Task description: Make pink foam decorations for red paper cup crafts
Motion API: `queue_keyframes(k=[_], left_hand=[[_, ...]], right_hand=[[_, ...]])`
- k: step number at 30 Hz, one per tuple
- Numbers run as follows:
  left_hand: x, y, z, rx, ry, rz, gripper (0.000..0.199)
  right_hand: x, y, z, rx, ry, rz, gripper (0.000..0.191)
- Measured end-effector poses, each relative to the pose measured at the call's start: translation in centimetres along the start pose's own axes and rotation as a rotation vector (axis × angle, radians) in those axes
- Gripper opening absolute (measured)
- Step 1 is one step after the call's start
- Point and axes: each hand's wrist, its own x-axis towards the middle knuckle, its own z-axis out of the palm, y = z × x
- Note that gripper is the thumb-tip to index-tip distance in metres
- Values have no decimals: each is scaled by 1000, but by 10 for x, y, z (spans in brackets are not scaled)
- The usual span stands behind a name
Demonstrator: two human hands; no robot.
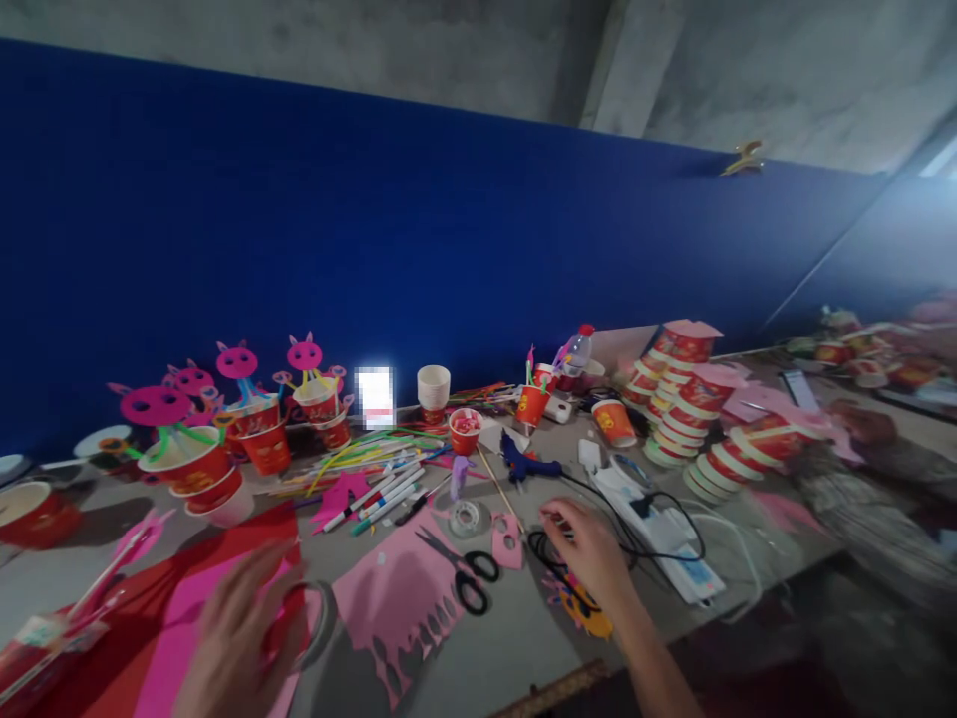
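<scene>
My left hand (243, 633), blurred, hovers with fingers spread over the magenta sheet (175, 623) and red paper at the lower left, beside a roll of tape (320, 623). My right hand (579, 538) is right of centre, its fingers curled near a coil of black cable (542, 546); whether anything is between them is too small to tell. Below that hand lies an orange cutout (587, 613). Between the hands are black-handled scissors (473, 580), partly on a cut pink sheet (396, 598), and a small pink piece with holes (506, 538).
Red cups with pink paper figures (239, 361) stand at the left. Markers (389, 499), a blue glue gun (523, 461) and a white power strip (658, 543) lie mid-table. Stacked cups (684, 409) are at the right, near another person's sleeve (859, 509). A blue partition (449, 239) rises behind.
</scene>
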Motion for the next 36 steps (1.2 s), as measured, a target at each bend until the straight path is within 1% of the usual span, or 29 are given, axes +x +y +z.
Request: queue_keyframes(k=[2,5,7,9,11,13,17,19,20,21,24,25,27,28,29,30,32,36], left_hand=[[22,32,19,-113,-136,138,28],[49,74,36,-243,-295,284,29],[61,95,42,-313,-344,317,30],[69,109,47,-359,-361,300,31],[74,119,52,-402,-366,281,30],[77,126,56,-440,-368,280,28],[89,138,63,-500,-339,277,23],[100,146,70,-477,-364,273,23],[107,151,75,-437,-400,274,24],[114,157,81,-356,-467,284,26],[139,177,107,-274,-542,337,23],[147,184,117,-241,-563,353,21],[160,198,137,-167,-607,379,14],[165,203,146,-130,-625,381,15],[169,208,154,-97,-641,385,22],[172,212,161,-71,-654,391,27],[176,217,171,-32,-667,411,32],[179,218,184,-1,-669,487,33]], right_hand=[[1,-4,6,-39,-71,-45,18],[6,-9,12,-80,-181,-118,17],[11,-11,13,-153,-220,-131,18],[18,-12,12,-268,-254,-99,19],[23,-12,10,-359,-298,-64,17],[25,-12,11,-400,-332,-49,13],[27,-10,20,-451,-338,-18,11],[29,-7,25,-469,-339,-3,9],[31,-6,25,-474,-338,-2,9],[34,-4,25,-478,-335,-4,9],[48,1,21,-490,-304,-32,12],[55,4,19,-496,-288,-47,17],[68,11,16,-511,-260,-74,35],[75,16,16,-521,-254,-81,43],[81,21,16,-531,-255,-84,48],[86,25,17,-541,-266,-83,50],[95,35,20,-553,-299,-83,48],[104,49,25,-530,-351,-98,43]])
